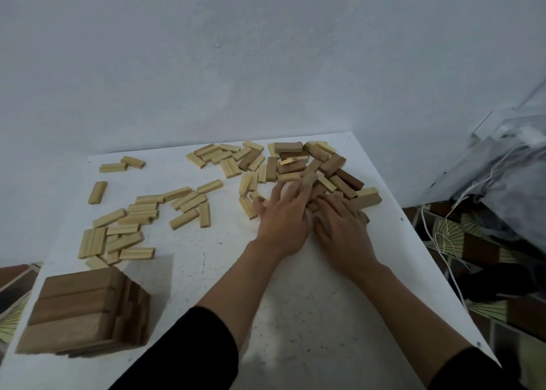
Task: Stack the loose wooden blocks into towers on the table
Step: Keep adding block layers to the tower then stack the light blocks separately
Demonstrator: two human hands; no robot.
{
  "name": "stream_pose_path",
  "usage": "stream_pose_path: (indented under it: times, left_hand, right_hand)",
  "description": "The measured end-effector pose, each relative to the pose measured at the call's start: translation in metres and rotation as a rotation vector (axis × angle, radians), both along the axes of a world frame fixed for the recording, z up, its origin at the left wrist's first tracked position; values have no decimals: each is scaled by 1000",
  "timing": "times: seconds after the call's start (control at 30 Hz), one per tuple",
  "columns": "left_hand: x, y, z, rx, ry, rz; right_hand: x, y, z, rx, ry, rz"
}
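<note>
A white desk (295, 301) is seen from above, set against a pale wall (266, 49). Both arms are stretched over it towards its far right part, and black sleeves (189, 351) are worn on them.

The left hand (282, 221) is laid at the near edge of a heap of blocks (310, 162), in which light and darker wooden pieces are mixed and lie crosswise over one another. Its fingers (295, 191) are stretched forward and are met at their tips by one tilted block (309, 179). Whether that block is pinched or only touched cannot be told, since this part is blurred.

The right hand (344, 230) is placed just beside the left one, palm down. Its fingers are held nearly straight and are rested flat on the blocks at the near right edge of the heap; nothing is grasped by them.

More loose light blocks (133, 224) are scattered across the left half of the desk, some touching, some lying alone. A pair (122, 163) is found at the far left edge, and a single block (97, 192) lies apart from the others.

One finished tower (85, 310) of darker blocks is stood at the near left corner of the desk, well apart from both hands. Its layers are laid in rows of three, and three blocks are seen side by side on top.

To the right of the desk, grey bags (508, 176) and a white string (443, 242) are seen above a patterned floor (472, 250).
</note>
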State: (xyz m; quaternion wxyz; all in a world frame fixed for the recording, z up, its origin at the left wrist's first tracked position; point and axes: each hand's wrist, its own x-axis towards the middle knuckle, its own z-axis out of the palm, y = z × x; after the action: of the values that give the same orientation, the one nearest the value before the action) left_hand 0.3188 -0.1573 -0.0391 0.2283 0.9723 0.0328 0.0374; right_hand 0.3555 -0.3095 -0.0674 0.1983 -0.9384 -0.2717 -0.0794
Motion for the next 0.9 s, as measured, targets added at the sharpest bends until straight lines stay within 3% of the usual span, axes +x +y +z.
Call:
stream_pose_path:
  times: [0.17,0.47,0.63,0.9]
  left_hand:
    - [-15,2,-4,131,-49,64]
    - [-66,20,-1,183,-116,82]
    - [-79,26,0,156,-192,103]
    - [-113,39,-4,106,-183,46]
  right_hand:
    - [1,1,-5,-36,-20,-22]
    - [-4,7,2,-165,-66,-1]
    - [-13,2,2,-30,-138,84]
    - [-49,17,4,200,-18,313]
